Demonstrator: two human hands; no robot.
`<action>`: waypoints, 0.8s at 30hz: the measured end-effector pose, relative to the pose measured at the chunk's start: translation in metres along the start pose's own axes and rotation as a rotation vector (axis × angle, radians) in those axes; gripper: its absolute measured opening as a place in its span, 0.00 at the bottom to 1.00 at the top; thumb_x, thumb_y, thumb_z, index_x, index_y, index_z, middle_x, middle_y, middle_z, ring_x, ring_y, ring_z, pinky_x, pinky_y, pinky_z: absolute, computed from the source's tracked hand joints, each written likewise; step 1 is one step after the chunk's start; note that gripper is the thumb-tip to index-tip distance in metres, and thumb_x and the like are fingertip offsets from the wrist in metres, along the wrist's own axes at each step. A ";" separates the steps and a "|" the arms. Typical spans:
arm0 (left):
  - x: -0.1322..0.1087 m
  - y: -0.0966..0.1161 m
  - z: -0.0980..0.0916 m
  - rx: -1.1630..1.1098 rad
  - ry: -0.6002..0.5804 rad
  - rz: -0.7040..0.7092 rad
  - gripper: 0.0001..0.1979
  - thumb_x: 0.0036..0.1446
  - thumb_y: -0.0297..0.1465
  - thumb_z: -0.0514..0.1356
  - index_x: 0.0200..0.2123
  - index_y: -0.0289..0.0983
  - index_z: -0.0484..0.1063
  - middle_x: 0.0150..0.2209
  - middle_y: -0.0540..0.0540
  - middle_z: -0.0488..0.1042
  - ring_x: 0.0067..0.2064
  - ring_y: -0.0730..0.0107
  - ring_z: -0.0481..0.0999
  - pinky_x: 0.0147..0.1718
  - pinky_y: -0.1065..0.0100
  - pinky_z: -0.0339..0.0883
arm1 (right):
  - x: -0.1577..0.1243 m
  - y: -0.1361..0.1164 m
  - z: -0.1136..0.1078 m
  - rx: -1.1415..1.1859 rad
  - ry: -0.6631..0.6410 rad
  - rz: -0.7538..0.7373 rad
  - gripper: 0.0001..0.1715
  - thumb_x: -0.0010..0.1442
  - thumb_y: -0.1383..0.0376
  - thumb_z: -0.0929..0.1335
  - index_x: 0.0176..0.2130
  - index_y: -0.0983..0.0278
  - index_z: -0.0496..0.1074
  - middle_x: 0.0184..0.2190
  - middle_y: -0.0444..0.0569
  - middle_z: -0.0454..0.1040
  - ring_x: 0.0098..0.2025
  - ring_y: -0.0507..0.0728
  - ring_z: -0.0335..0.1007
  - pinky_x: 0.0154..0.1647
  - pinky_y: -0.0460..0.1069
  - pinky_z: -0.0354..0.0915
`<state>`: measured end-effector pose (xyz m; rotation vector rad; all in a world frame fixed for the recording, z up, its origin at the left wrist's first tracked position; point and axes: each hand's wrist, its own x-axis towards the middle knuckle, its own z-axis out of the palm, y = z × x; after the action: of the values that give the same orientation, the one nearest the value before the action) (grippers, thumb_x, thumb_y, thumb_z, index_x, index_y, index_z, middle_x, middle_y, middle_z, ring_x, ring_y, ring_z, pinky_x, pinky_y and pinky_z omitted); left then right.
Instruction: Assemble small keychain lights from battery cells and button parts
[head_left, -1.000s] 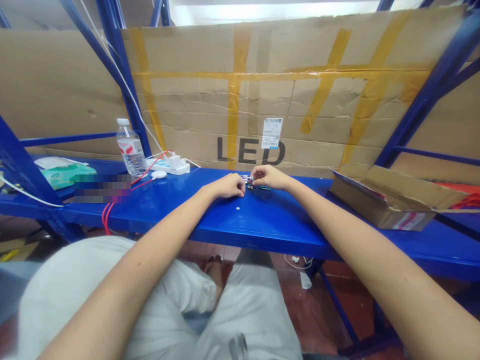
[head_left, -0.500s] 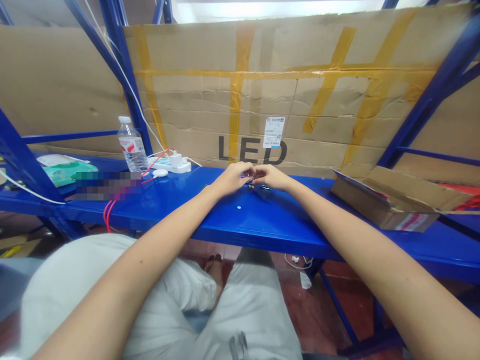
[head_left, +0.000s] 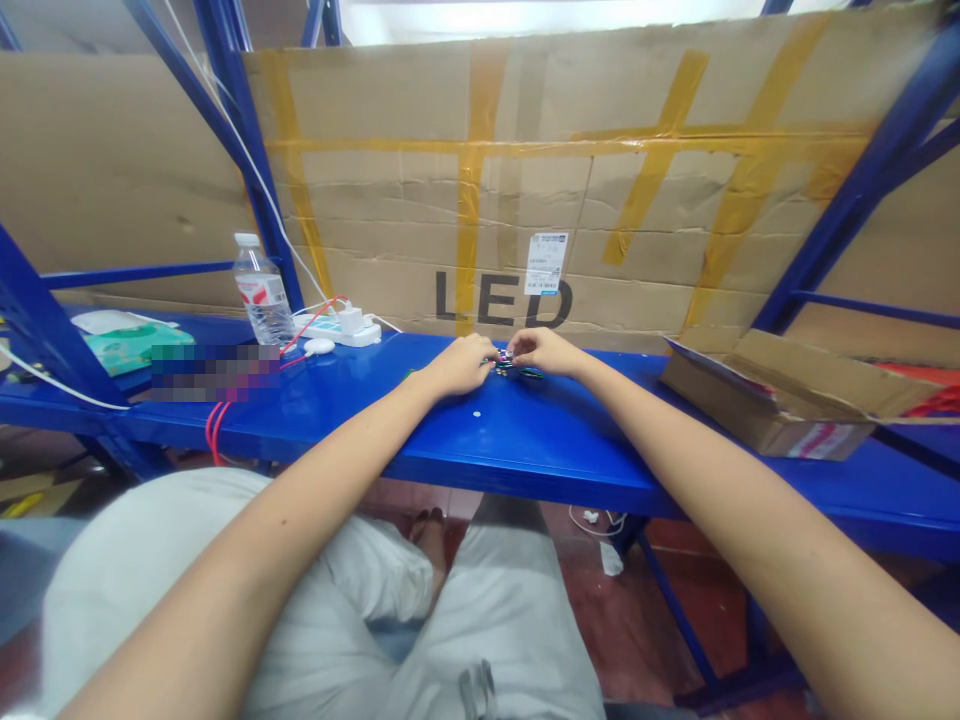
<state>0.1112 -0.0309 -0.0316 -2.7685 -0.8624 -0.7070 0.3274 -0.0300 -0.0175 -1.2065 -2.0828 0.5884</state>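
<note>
Both hands are close together over the far part of the blue shelf (head_left: 525, 440). My left hand (head_left: 466, 364) is curled, its fingers bent down beside a small cluster of shiny, dark multicoloured pieces (head_left: 504, 362), too small to name. From the other side my right hand (head_left: 546, 352) pinches at the same cluster with thumb and forefinger. What lies between its fingertips cannot be made out. A greenish shiny piece (head_left: 531, 374) rests on the shelf under my right hand. Nearer to me lies a small white disc (head_left: 477, 414).
On the left stand a plastic water bottle (head_left: 261, 290), a white power strip (head_left: 352, 330) with cables, and a green tissue pack (head_left: 127, 345). An open cardboard box (head_left: 780, 390) sits on the right. A large taped cardboard sheet (head_left: 405, 210) stands behind the shelf.
My left hand has lowered slightly, and its fingers have come away from my right hand's. A gap now shows the shiny cluster between them. My right hand stays almost in place.
</note>
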 end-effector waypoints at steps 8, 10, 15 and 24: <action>-0.004 0.011 0.009 0.194 -0.220 -0.022 0.18 0.66 0.34 0.50 0.52 0.40 0.76 0.55 0.38 0.73 0.52 0.52 0.69 0.52 0.52 0.62 | 0.000 -0.001 0.001 -0.088 -0.008 0.020 0.10 0.48 0.76 0.70 0.33 0.66 0.73 0.28 0.46 0.77 0.31 0.53 0.72 0.33 0.46 0.66; -0.004 0.011 0.013 0.204 -0.180 -0.030 0.17 0.65 0.34 0.51 0.48 0.38 0.77 0.53 0.37 0.74 0.50 0.53 0.69 0.51 0.53 0.62 | 0.000 -0.003 0.002 -0.081 -0.023 0.027 0.11 0.48 0.76 0.71 0.33 0.65 0.73 0.28 0.46 0.78 0.31 0.54 0.73 0.33 0.46 0.66; -0.003 0.001 0.015 0.145 -0.061 -0.011 0.09 0.60 0.28 0.56 0.35 0.37 0.77 0.41 0.39 0.77 0.45 0.55 0.71 0.47 0.58 0.64 | -0.002 -0.005 0.002 -0.087 -0.021 0.008 0.10 0.48 0.75 0.72 0.33 0.65 0.73 0.29 0.47 0.79 0.32 0.55 0.73 0.34 0.47 0.67; -0.002 -0.010 0.013 -0.047 -0.087 -0.047 0.06 0.55 0.26 0.61 0.30 0.38 0.79 0.34 0.42 0.77 0.40 0.56 0.74 0.45 0.59 0.66 | -0.003 -0.007 0.002 -0.105 -0.042 -0.004 0.11 0.48 0.76 0.70 0.34 0.66 0.73 0.29 0.47 0.79 0.33 0.55 0.74 0.35 0.47 0.67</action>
<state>0.1094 -0.0201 -0.0434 -2.8481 -0.9419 -0.6267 0.3228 -0.0358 -0.0148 -1.2589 -2.1745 0.5121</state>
